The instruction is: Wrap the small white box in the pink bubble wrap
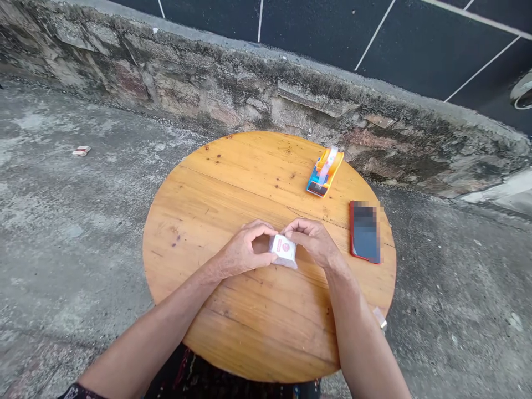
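A small white packet [284, 247] with red print on its top and a clear, wrinkled wrapper lies at the middle of the round wooden table. My left hand [248, 249] grips it from the left, thumb at the near corner and fingers at the far edge. From the right, my right hand [311, 239] pinches the packet's far right corner between thumb and forefinger. The far edge is partly covered by my fingertips.
A blue and orange tape dispenser [326, 172] stands at the table's far right. A phone in a red case [364, 233] lies near the right rim. A clear scrap [379, 319] sits at the table's right edge. A stone ledge [233, 94] runs behind the table [216, 199].
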### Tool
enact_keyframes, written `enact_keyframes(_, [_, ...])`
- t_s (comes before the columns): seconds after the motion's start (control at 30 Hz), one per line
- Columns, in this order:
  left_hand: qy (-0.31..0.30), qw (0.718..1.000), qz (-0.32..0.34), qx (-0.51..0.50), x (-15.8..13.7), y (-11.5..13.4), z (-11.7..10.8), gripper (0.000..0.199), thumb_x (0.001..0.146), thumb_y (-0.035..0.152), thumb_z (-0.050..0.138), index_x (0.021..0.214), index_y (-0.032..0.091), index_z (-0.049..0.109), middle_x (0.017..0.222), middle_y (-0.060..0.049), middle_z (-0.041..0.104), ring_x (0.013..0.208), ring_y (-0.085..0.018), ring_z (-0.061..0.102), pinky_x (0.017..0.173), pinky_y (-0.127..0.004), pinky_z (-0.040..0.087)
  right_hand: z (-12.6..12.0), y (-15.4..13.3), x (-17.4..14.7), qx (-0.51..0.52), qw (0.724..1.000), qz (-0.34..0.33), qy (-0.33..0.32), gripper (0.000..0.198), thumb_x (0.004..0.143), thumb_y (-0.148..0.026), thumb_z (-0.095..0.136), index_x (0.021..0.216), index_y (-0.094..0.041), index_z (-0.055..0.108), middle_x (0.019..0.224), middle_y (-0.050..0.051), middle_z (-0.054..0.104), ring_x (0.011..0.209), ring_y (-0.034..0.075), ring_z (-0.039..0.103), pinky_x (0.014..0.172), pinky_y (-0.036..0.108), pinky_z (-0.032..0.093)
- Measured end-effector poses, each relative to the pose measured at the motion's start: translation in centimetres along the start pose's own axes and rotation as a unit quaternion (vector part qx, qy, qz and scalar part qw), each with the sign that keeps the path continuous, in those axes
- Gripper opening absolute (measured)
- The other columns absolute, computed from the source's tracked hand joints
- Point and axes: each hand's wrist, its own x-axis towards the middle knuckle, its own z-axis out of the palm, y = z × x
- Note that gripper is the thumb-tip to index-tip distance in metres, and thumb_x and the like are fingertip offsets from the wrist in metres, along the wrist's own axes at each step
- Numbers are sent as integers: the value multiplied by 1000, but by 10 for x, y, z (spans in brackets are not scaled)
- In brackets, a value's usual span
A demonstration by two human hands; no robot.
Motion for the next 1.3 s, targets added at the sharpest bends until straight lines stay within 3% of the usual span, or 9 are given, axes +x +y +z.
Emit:
enact_keyframes(0.47, [1,1000,3,9,-1,-2,2,37,69,22,72,105,22,63,106,-5,64,101,-23,60,93,-37,44,-2,4,-9,-117,992,-53,11,11,80,-25,61,80,-22,72,78,1,71,72,17,63,70,30,47])
enact_keyframes(0.77, [2,1000,25,16,-1,-5,3,34,70,21,71,104,21,62,107,-5,63,102,-22,59,93,-37,45,0,-6,-15,-259,954,-148,19,15,82,-17,59,83,-22,72,81,1,73,75,17,65,75,29,48])
enact_keyframes(1.3, [7,1000,18,11,-1,-1,2,35,70,20,71,103,19,63,101,-3,64,96,-20,61,89,-34,46,1,-6,-15,-283,946,-154,36,10,82,-18,61,84,-23,70,79,-2,72,74,15,65,73,26,47])
